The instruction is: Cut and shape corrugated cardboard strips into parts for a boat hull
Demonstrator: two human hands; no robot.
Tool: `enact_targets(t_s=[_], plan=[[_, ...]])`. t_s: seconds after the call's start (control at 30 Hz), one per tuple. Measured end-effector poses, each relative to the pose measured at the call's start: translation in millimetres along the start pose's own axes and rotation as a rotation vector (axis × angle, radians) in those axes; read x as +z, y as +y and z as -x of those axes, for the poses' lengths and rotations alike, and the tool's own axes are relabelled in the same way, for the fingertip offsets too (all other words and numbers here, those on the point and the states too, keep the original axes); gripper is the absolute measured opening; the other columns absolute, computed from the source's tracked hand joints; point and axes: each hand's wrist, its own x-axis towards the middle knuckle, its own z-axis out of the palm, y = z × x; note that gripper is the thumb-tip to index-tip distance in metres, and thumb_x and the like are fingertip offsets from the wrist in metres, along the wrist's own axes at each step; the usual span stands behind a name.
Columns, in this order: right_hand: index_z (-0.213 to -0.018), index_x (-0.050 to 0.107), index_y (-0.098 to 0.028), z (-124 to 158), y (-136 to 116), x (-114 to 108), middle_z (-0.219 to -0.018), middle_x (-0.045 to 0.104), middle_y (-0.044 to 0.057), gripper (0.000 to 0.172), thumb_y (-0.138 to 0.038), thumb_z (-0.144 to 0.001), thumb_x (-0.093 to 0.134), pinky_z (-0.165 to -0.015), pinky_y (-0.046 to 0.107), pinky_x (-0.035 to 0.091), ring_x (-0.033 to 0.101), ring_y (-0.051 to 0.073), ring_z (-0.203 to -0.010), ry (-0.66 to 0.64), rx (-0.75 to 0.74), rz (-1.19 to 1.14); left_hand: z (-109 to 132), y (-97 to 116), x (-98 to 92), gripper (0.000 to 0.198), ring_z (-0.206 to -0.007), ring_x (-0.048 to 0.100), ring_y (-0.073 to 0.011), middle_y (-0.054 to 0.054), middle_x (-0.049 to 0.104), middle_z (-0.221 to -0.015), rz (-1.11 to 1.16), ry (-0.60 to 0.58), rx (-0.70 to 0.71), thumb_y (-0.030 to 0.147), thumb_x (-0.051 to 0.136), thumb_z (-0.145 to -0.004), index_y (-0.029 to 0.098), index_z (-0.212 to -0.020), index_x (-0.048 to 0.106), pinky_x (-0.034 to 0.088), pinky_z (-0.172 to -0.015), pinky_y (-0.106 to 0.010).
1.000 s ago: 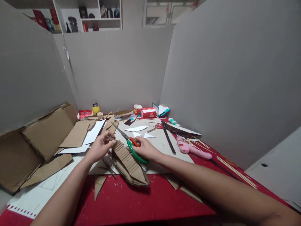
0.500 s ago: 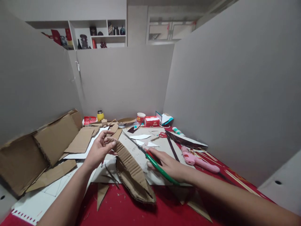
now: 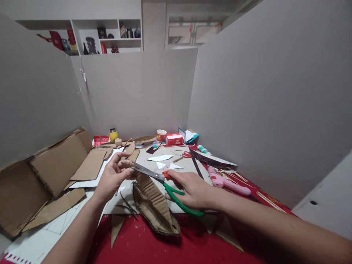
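My left hand (image 3: pixel 117 172) pinches the upper end of a ribbed cardboard strip that belongs to a boat-shaped cardboard piece (image 3: pixel 154 211). The strip runs down along the piece, whose pointed lower end hangs over the red cloth. In my right hand (image 3: pixel 189 189) is a pair of scissors (image 3: pixel 176 192) with green and orange handles. Their blades point left and lie across the top of the strip, close to my left fingertips. Whether the blades bite into the cardboard I cannot tell.
Cardboard sheets (image 3: pixel 59 161) lean at the left. A pink glue gun (image 3: pixel 228 185) lies at the right near thin wooden sticks. White paper scraps (image 3: pixel 159 157) and red-handled scissors (image 3: pixel 187 154) lie beyond my hands. A paper cup (image 3: pixel 161 135) and a red box (image 3: pixel 174 139) stand behind.
The scissors have swung left and down, so their blades now cross the strip by my left fingers. The handles have spread apart. The whole view has shifted slightly.
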Motion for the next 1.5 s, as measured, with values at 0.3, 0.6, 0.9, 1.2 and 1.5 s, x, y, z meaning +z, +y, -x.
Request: enact_targets(t_s=[0.3,0.6,0.9,1.2,1.5], plan=[[-0.098,0.06,-0.018,-0.8,-0.3,-1.4,-0.069,0.062,0.004,0.027,-0.041,-0.084,0.055,-0.056,0.029,0.033,0.049,0.019,-0.059,-0.024,-0.004,-0.012,0.0,0.5,-1.8,0.051,-0.073,0.068,-0.0164,0.001,0.069,-0.082,0.009,-0.02,-0.004,0.026,0.081,-0.071,0.022,-0.11,0.049,0.058,-0.059,-0.026],[-0.097,0.062,-0.018,1.4,-6.4,-7.9,-0.077,0.066,0.008,0.028,-0.043,-0.087,0.053,-0.06,0.03,0.036,0.055,0.021,-0.065,-0.118,0.037,-0.027,0.9,1.9,0.8,0.051,-0.069,0.067,-0.0148,0.001,0.07,-0.078,0.003,-0.051,-0.025,0.024,0.08,-0.072,0.022,-0.111,0.047,0.057,-0.059,-0.024],[-0.098,0.061,-0.016,5.4,-7.2,-10.4,-0.074,0.067,0.007,0.029,-0.041,-0.086,0.053,-0.057,0.029,0.031,0.056,0.021,-0.063,-0.069,0.013,0.107,1.4,-1.6,1.3,0.051,-0.068,0.065,-0.0128,0.002,0.069,-0.08,0.016,-0.065,-0.028,0.023,0.081,-0.072,0.022,-0.111,0.048,0.056,-0.059,-0.023],[-0.103,0.06,-0.016,3.5,-0.2,-8.1,-0.074,0.066,0.004,0.03,-0.04,-0.086,0.054,-0.057,0.028,0.029,0.055,0.019,-0.063,-0.052,-0.043,0.089,0.8,-1.2,2.8,0.051,-0.068,0.067,-0.0138,0.001,0.07,-0.079,0.027,-0.083,-0.031,0.023,0.081,-0.073,0.022,-0.112,0.048,0.056,-0.061,-0.024],[-0.099,0.063,-0.014,3.7,0.6,-1.3,-0.066,0.065,0.005,0.033,-0.042,-0.085,0.053,-0.054,0.027,0.027,0.053,0.019,-0.058,-0.017,-0.036,0.127,1.7,0.4,3.6,0.052,-0.067,0.066,-0.0128,0.002,0.07,-0.078,0.041,-0.049,-0.039,0.022,0.082,-0.069,0.021,-0.11,0.05,0.057,-0.06,-0.024]])
